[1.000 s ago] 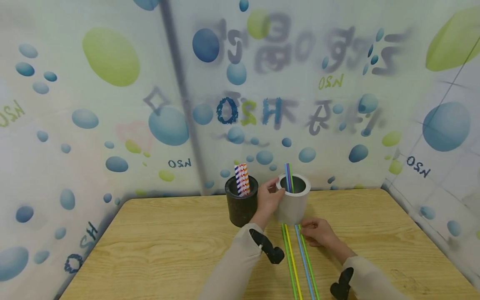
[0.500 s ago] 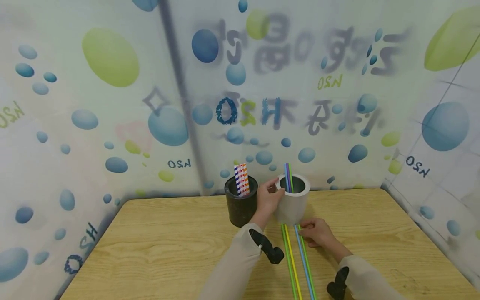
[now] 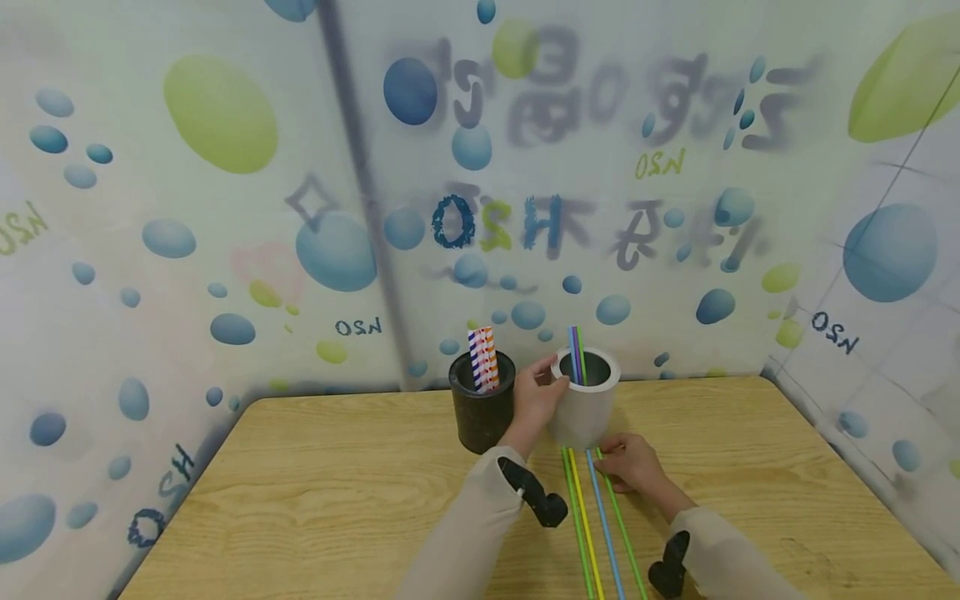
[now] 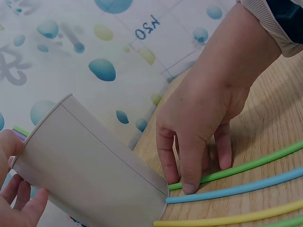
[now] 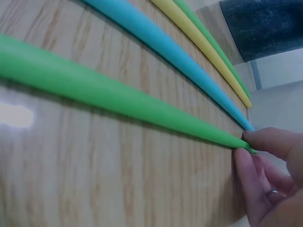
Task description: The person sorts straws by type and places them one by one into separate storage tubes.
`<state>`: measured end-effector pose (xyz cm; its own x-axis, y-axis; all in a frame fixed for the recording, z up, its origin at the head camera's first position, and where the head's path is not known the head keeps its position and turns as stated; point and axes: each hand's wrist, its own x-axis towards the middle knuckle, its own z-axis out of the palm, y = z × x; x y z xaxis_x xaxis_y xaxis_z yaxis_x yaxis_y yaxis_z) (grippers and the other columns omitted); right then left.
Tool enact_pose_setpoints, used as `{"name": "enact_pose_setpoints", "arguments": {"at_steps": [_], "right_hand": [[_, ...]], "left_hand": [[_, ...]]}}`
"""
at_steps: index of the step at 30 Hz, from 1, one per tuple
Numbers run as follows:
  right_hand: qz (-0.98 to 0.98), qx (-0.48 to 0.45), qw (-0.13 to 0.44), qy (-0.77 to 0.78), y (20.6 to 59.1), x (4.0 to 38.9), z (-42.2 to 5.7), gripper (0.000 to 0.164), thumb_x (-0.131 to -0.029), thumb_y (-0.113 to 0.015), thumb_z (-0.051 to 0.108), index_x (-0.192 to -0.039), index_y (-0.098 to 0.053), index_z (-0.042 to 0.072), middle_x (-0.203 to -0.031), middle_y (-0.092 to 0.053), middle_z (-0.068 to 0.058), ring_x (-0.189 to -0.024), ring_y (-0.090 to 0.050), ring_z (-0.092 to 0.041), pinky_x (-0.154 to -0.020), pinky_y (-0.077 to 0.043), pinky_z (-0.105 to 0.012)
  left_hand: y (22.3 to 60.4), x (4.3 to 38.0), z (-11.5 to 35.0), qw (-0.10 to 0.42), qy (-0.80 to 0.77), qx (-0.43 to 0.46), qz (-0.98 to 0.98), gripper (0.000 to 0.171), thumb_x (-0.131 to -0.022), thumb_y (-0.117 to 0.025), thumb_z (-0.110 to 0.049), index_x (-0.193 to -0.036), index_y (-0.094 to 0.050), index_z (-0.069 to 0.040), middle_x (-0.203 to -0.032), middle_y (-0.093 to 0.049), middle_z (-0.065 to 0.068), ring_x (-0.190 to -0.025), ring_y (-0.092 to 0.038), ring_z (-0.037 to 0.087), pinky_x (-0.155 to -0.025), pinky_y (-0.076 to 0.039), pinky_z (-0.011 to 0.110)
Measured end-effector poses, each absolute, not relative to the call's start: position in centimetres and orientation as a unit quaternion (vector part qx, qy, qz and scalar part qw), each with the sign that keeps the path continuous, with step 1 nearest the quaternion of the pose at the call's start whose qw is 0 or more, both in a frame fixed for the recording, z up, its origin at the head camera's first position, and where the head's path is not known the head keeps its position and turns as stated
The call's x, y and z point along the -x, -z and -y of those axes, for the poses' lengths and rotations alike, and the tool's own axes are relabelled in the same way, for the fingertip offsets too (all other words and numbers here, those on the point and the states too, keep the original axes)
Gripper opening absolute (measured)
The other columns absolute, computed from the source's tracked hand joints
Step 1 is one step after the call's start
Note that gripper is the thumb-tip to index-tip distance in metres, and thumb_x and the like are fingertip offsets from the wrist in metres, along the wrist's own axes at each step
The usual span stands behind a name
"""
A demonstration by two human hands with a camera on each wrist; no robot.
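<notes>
A white cup stands near the back of the table with several plain straws in blue, purple and green leaning inside. My left hand grips it at the left of its rim. In front of the cup lie a green straw, a yellow straw, a blue straw and another green straw on the right. Thumb and fingers of my right hand pinch that right green straw at its far end, close to the cup's base. The right wrist view shows this pinch beside the blue straw's tip.
Left of the white cup stands a black cup holding several striped straws. Behind the wooden table hangs a patterned curtain, right at the table's back edge.
My right hand has shifted slightly left. The right green straw's near end has swung right, widening the gap to the blue straw. My left hand stays on the white cup.
</notes>
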<state>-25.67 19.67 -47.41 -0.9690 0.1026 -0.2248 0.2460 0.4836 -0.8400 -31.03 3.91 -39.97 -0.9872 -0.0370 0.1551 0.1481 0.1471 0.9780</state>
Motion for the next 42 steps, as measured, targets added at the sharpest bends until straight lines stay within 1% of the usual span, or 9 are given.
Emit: {"name": "enact_pose_setpoints", "arguments": {"at_steps": [8,17,22,26,29,33,37,42], "right_hand": [[-0.865,-0.096,0.067,0.488,47.2,25.6,-19.3,0.029,-0.075,-0.068,0.002,-0.099,-0.057,-0.009,-0.084,-0.057,-0.012,-0.064,-0.054,-0.016,-0.047,-0.051,-0.03],[-0.867,-0.106,0.072,0.482,47.6,26.0,-19.3,0.033,-0.072,-0.061,-0.001,-0.103,-0.057,-0.011,-0.083,-0.058,-0.012,-0.064,-0.054,-0.017,-0.048,-0.051,-0.029],[-0.864,-0.103,0.079,0.486,47.5,26.0,-19.6,0.033,-0.076,-0.06,0.001,-0.105,-0.056,-0.012,-0.084,-0.059,-0.013,-0.066,-0.055,-0.017,-0.049,-0.051,-0.03],[-0.856,-0.098,0.092,0.499,47.5,26.0,-20.1,0.035,-0.079,-0.059,0.004,-0.108,-0.054,-0.014,-0.088,-0.058,-0.014,-0.071,-0.054,-0.018,-0.051,-0.052,-0.031],[-0.845,-0.097,0.1,0.516,47.4,26.1,-20.5,0.038,-0.079,-0.059,0.006,-0.111,-0.054,-0.014,-0.09,-0.056,-0.014,-0.075,-0.054,-0.019,-0.054,-0.053,-0.032],[-0.834,-0.099,0.1,0.534,47.3,25.9,-20.9,0.04,-0.078,-0.059,0.006,-0.113,-0.054,-0.014,-0.088,-0.055,-0.012,-0.074,-0.055,-0.017,-0.056,-0.053,-0.032],[-0.825,-0.1,0.086,0.549,46.9,25.9,-21.2,0.039,-0.079,-0.058,0.005,-0.113,-0.054,-0.014,-0.086,-0.058,-0.011,-0.072,-0.055,-0.016,-0.054,-0.053,-0.032],[-0.821,-0.084,0.055,0.562,46.1,26.1,-21.7,0.037,-0.08,-0.055,0.004,-0.112,-0.053,-0.015,-0.091,-0.06,-0.014,-0.072,-0.056,-0.015,-0.055,-0.053,-0.032]], "left_hand": [[40.0,31.1,-3.8,0.075,0.653,0.038,0.753,0.038,-0.077,-0.068,-0.005,-0.115,-0.063,-0.002,-0.102,-0.057,0.01,-0.092,-0.056,0.022,-0.078,-0.049,0.032],[40.0,31.0,-3.7,0.079,0.655,0.041,0.75,0.038,-0.077,-0.067,-0.004,-0.115,-0.063,-0.001,-0.102,-0.058,0.012,-0.093,-0.057,0.023,-0.077,-0.05,0.032],[40.0,31.0,-3.7,0.074,0.655,0.041,0.751,0.038,-0.077,-0.067,-0.004,-0.115,-0.063,-0.001,-0.104,-0.058,0.012,-0.095,-0.057,0.024,-0.078,-0.049,0.032],[39.9,31.0,-3.8,0.074,0.655,0.042,0.75,0.038,-0.077,-0.067,-0.004,-0.115,-0.063,-0.001,-0.103,-0.059,0.012,-0.095,-0.057,0.026,-0.078,-0.049,0.032],[39.9,30.9,-3.8,0.079,0.654,0.044,0.751,0.038,-0.076,-0.067,-0.003,-0.114,-0.063,0.0,-0.101,-0.059,0.012,-0.094,-0.057,0.027,-0.078,-0.049,0.031],[40.0,30.9,-3.8,0.069,0.656,0.037,0.751,0.038,-0.077,-0.067,-0.004,-0.115,-0.063,-0.001,-0.103,-0.058,0.011,-0.096,-0.056,0.027,-0.079,-0.049,0.032],[40.0,31.0,-3.9,0.057,0.657,0.032,0.751,0.038,-0.078,-0.067,-0.006,-0.116,-0.063,-0.003,-0.107,-0.056,0.011,-0.097,-0.055,0.024,-0.081,-0.048,0.033],[40.0,31.1,-3.9,0.058,0.661,0.035,0.748,0.039,-0.078,-0.067,-0.006,-0.116,-0.063,-0.003,-0.108,-0.057,0.011,-0.094,-0.055,0.021,-0.079,-0.049,0.032]]}}
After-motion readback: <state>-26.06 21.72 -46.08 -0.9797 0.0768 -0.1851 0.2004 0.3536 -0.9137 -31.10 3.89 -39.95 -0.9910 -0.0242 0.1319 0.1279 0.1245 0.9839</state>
